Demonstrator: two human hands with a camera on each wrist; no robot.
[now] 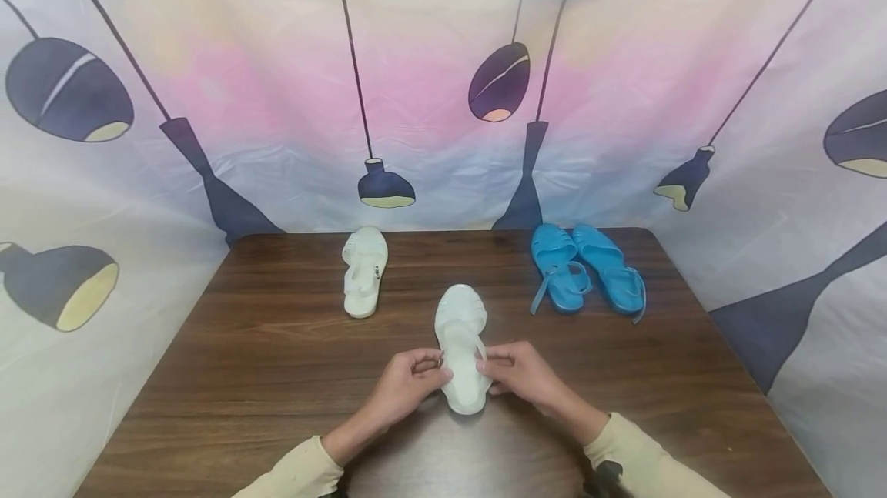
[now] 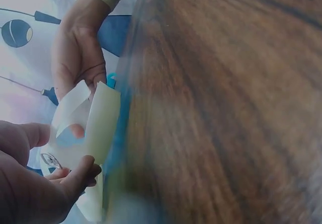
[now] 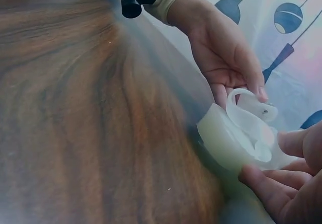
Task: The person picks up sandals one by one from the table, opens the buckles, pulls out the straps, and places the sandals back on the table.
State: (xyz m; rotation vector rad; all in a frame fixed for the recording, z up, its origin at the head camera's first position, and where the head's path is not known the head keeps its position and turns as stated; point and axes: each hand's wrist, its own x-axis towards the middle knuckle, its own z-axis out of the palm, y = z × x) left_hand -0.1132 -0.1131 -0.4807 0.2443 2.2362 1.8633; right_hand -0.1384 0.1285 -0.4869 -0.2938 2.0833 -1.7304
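Note:
A white sandal (image 1: 460, 309) lies near the middle of the table, its toe pointing away from me. At its left side my left hand (image 1: 410, 381) pinches the edge by the small metal buckle (image 2: 50, 160). On the opposite side, my right hand (image 1: 525, 376) grips the side of the sandal by its strap (image 3: 241, 114), thumb on the inner side and fingers outside. The strap stands up in a loose curve over the heel end in the right wrist view. Parts of both hands' fingers are hidden behind the sandal.
Another white sandal (image 1: 366, 271) lies at the back left of the brown wooden table (image 1: 277, 375). A pair of blue sandals, one (image 1: 554, 244) beside the other (image 1: 599, 248), lies at the back right. A curtain (image 1: 430, 98) printed with lamps hangs behind and around the table.

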